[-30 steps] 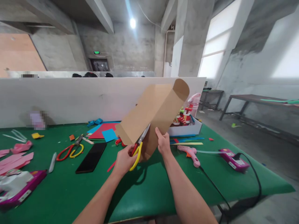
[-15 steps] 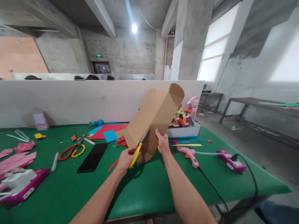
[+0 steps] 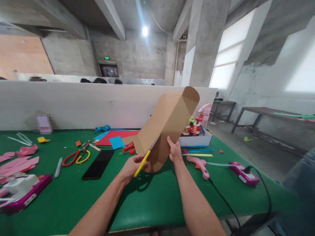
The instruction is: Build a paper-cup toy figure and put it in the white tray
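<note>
My left hand (image 3: 134,167) is closed around the yellow handle of a pair of scissors (image 3: 142,165). Their blades point up and away, lying against the fold of a brown cardboard piece (image 3: 157,119). That cardboard is creased, with rounded flaps, and stands tilted above the table. At its right edge my right hand (image 3: 175,152) grips it, thumb up along the near face. Part of the blades is hidden against the cardboard. Just right of my right hand lies a pink glue gun (image 3: 200,165) with its cord trailing forward.
On the green table (image 3: 152,206) are a black phone (image 3: 98,165), red-and-yellow scissors (image 3: 76,158), coloured paper sheets (image 3: 116,141) and two purple power strips (image 3: 243,173). Behind the cardboard, a white box (image 3: 194,141) holds small figures. Blue clothing (image 3: 299,183) of a person shows at right.
The cardboard and both hands appear slightly farther right. The scissors have turned, so their handle shows more edge-on. More of the person's blue clothing has come into view at right.
</note>
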`<state>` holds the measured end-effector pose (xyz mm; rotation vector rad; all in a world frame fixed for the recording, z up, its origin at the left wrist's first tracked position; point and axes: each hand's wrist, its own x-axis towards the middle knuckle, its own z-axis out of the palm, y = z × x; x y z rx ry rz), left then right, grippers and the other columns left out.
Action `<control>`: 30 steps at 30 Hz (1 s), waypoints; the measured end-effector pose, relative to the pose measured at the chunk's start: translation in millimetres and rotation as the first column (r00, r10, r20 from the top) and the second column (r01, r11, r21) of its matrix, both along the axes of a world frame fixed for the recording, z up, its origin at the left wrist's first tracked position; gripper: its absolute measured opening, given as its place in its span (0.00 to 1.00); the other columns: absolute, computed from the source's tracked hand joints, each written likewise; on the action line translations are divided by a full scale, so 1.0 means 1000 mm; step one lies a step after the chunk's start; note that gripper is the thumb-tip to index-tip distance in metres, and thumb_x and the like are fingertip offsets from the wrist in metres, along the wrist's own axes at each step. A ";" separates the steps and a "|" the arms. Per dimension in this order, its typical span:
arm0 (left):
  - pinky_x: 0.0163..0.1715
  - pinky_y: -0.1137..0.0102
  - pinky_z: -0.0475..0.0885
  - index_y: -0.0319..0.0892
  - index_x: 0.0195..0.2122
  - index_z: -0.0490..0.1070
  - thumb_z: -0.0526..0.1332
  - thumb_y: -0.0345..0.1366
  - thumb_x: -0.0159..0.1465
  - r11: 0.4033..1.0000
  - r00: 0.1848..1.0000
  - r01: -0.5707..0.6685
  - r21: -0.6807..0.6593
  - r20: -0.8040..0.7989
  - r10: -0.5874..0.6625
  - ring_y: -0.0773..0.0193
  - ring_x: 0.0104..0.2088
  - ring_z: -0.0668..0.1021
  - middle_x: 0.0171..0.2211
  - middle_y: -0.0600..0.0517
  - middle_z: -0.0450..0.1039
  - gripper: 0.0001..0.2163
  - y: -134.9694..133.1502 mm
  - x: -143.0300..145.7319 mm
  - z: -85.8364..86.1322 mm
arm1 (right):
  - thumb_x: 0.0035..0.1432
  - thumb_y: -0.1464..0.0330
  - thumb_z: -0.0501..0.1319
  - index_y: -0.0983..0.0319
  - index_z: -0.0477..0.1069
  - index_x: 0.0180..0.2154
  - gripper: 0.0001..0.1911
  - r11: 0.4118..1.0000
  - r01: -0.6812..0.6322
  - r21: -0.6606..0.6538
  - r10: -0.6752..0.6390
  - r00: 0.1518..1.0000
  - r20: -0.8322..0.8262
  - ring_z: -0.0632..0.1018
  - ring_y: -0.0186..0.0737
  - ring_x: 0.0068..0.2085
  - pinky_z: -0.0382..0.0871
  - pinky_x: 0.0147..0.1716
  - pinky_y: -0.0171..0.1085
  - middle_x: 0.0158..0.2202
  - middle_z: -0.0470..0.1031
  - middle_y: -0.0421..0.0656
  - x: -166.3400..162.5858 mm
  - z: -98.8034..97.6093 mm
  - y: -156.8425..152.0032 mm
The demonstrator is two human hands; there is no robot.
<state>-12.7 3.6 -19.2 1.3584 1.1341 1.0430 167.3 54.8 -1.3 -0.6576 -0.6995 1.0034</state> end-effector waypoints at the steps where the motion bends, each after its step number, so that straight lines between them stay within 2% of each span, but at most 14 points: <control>1: 0.29 0.70 0.72 0.37 0.35 0.75 0.68 0.47 0.41 0.999 0.999 -0.017 0.046 -0.031 0.018 0.64 0.27 0.77 0.28 0.50 0.76 0.23 0.000 -0.001 0.001 | 0.38 0.61 0.71 0.62 0.75 0.35 0.20 1.000 -0.015 -0.006 0.015 1.000 -0.013 0.79 0.46 0.44 0.73 0.47 0.44 0.40 0.81 0.45 -0.001 0.000 0.000; 4: 0.33 0.68 0.73 0.39 0.35 0.74 0.67 0.44 0.43 0.947 0.956 -0.164 0.276 -0.194 0.222 0.61 0.32 0.78 0.30 0.51 0.76 0.19 0.000 -0.006 0.003 | 0.39 0.60 0.71 0.61 0.74 0.38 0.22 0.999 -0.046 -0.008 0.045 0.995 -0.087 0.78 0.45 0.47 0.74 0.47 0.43 0.42 0.80 0.44 -0.003 -0.001 0.000; 6: 0.35 0.66 0.74 0.38 0.35 0.74 0.66 0.43 0.45 0.907 0.917 -0.228 0.354 -0.235 0.322 0.59 0.34 0.78 0.31 0.50 0.77 0.18 0.003 -0.011 0.001 | 0.39 0.60 0.71 0.60 0.73 0.41 0.24 0.997 -0.077 -0.011 0.075 0.989 -0.125 0.77 0.45 0.49 0.74 0.48 0.43 0.45 0.79 0.43 -0.004 -0.001 -0.001; 7: 0.36 0.65 0.75 0.37 0.36 0.74 0.66 0.43 0.45 0.913 0.924 -0.226 0.340 -0.224 0.312 0.57 0.35 0.79 0.31 0.48 0.78 0.19 0.004 -0.013 0.000 | 0.38 0.60 0.71 0.59 0.73 0.41 0.25 0.995 -0.100 -0.022 0.097 0.987 -0.131 0.77 0.45 0.49 0.74 0.47 0.43 0.45 0.79 0.43 -0.004 -0.001 -0.002; 11: 0.40 0.63 0.75 0.36 0.34 0.75 0.69 0.43 0.41 0.972 0.984 -0.115 0.206 -0.107 0.139 0.52 0.39 0.79 0.35 0.43 0.80 0.21 0.007 -0.020 0.000 | 0.36 0.61 0.73 0.60 0.73 0.40 0.26 0.977 -0.192 -0.090 0.180 0.976 -0.120 0.79 0.47 0.45 0.76 0.44 0.44 0.41 0.81 0.43 -0.007 0.001 -0.006; 15: 0.44 0.62 0.75 0.35 0.37 0.75 0.70 0.46 0.38 0.980 0.991 -0.129 0.152 -0.006 0.131 0.51 0.42 0.79 0.38 0.42 0.80 0.26 0.006 -0.022 0.008 | 0.35 0.59 0.73 0.62 0.74 0.35 0.23 0.985 -0.137 -0.101 0.129 0.988 -0.088 0.81 0.46 0.38 0.76 0.41 0.43 0.35 0.82 0.44 -0.018 0.000 -0.009; 19: 0.37 0.62 0.76 0.35 0.33 0.75 0.70 0.48 0.37 0.979 0.973 -0.184 0.088 -0.125 0.194 0.49 0.37 0.81 0.32 0.43 0.80 0.25 0.006 -0.024 0.014 | 0.37 0.57 0.71 0.65 0.75 0.33 0.22 0.997 0.009 -0.072 -0.007 1.000 0.023 0.80 0.44 0.38 0.74 0.41 0.39 0.36 0.81 0.46 -0.027 -0.004 -0.008; 23: 0.33 0.65 0.76 0.37 0.29 0.75 0.70 0.47 0.37 0.961 0.930 -0.259 0.100 -0.245 0.276 0.50 0.34 0.81 0.30 0.44 0.80 0.21 0.006 -0.027 0.015 | 0.37 0.56 0.71 0.65 0.76 0.32 0.23 0.998 0.048 -0.049 -0.044 0.995 0.087 0.80 0.43 0.37 0.74 0.39 0.38 0.36 0.81 0.47 -0.028 -0.007 -0.007; 26: 0.32 0.66 0.76 0.37 0.30 0.75 0.72 0.45 0.35 0.954 0.935 -0.283 0.096 -0.194 0.297 0.51 0.35 0.81 0.31 0.44 0.80 0.23 0.005 -0.029 0.015 | 0.34 0.55 0.72 0.65 0.76 0.32 0.24 0.998 0.029 -0.055 -0.029 1.000 0.009 0.80 0.42 0.36 0.74 0.36 0.38 0.36 0.81 0.47 -0.030 -0.007 -0.007; 28: 0.29 0.68 0.75 0.37 0.31 0.74 0.73 0.44 0.34 0.971 0.967 -0.230 0.067 -0.093 0.236 0.53 0.32 0.80 0.29 0.46 0.79 0.24 0.005 -0.032 0.014 | 0.33 0.56 0.73 0.64 0.76 0.32 0.24 0.998 0.003 -0.069 -0.005 0.999 -0.035 0.80 0.42 0.35 0.75 0.35 0.38 0.35 0.81 0.47 -0.033 -0.007 -0.008; 30: 0.21 0.72 0.71 0.37 0.31 0.74 0.73 0.45 0.35 0.989 0.989 -0.145 -0.013 -0.014 0.144 0.60 0.24 0.78 0.22 0.50 0.76 0.23 0.003 -0.037 0.013 | 0.33 0.56 0.73 0.64 0.76 0.32 0.24 0.997 -0.012 -0.071 0.009 0.999 -0.034 0.80 0.42 0.35 0.75 0.36 0.38 0.36 0.81 0.47 -0.035 -0.008 -0.009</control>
